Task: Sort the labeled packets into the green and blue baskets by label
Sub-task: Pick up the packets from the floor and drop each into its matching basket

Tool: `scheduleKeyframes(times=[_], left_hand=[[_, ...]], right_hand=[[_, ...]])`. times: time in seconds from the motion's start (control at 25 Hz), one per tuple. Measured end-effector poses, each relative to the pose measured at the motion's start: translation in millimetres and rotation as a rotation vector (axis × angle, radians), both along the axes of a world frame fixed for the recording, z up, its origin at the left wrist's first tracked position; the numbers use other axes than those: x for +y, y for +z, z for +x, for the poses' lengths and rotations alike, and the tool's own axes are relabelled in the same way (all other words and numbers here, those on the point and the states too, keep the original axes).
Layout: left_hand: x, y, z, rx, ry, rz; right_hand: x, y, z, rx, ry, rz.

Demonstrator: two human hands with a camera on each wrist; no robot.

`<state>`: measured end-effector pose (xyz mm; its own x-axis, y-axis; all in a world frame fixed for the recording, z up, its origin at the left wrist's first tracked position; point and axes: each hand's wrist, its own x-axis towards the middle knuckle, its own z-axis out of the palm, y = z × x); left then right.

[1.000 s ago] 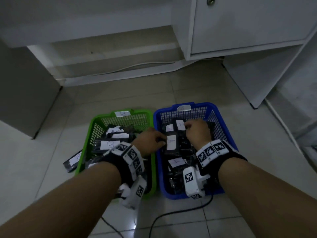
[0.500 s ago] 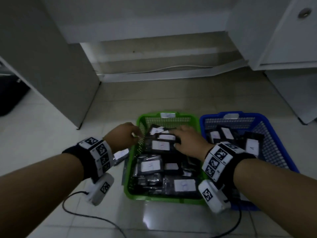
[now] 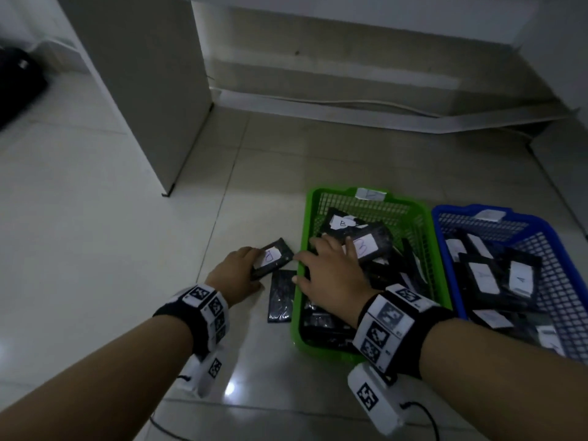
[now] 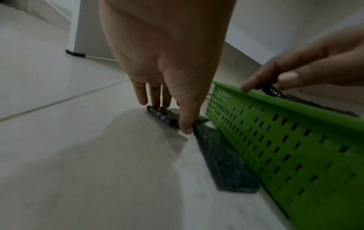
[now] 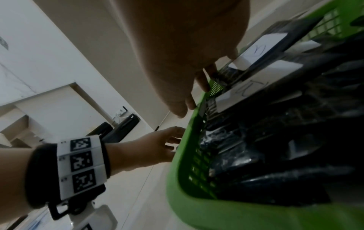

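Observation:
On the floor just left of the green basket [image 3: 337, 193], my left hand [image 3: 257, 265] grips a black packet [image 3: 273, 256] with a white label by its near end. The left wrist view shows the thumb and fingers [image 4: 184, 123] pinching that packet [image 4: 160, 114] at floor level. A second black packet [image 3: 281, 296] lies label-hidden beside the basket wall [image 4: 275, 132]. My right hand [image 3: 318, 259] lies with straight, spread fingers over the green basket's left rim, on the labeled packets [image 3: 366, 245] inside. The blue basket [image 3: 445, 214] to the right holds several labeled packets.
A grey cabinet panel [image 3: 149, 90] stands on the tiled floor at back left. A white cable [image 3: 366, 103] runs along the far skirting. Dark bags [image 3: 16, 81] sit at far left. Wrist camera cords trail near my forearms.
My left hand has dropped to the floor and taken hold of the labeled packet. My right hand slid left to the green basket's left rim. The head view swung left.

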<state>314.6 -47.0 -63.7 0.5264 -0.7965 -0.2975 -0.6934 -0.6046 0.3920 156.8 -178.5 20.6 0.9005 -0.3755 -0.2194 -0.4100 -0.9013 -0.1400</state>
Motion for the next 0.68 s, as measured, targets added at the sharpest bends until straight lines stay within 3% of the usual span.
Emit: scheduleKeyframes(times=[0.16, 0.32, 0.36, 0.44, 0.56, 0.64, 0.68], left_hand=[[-1, -13, 1, 0.0, 0.041, -0.027], [6, -10, 4, 0.26, 0.335, -0.131], [10, -7, 6, 0.315, 0.403, -0.189], [19, 1, 10, 0.346, 0.465, -0.286], [34, 14, 15, 0.36, 0.447, -0.351], [41, 21, 15, 0.374, 0.438, -0.405], [44, 25, 14, 0.391, 0.434, -0.432]], right_hand=[[12, -3, 3, -0.047, -0.072, -0.077], [33, -20, 25, -0.206, 0.187, -0.162], [38, -22, 33, -0.145, 0.225, -0.124], [46, -20, 49, 0.183, 0.214, -0.102], [50, -27, 64, 0.612, 0.278, -0.287], [53, -40, 71, 0.708, 0.308, -0.391], [55, -44, 73, 0.674, 0.293, -0.403]])
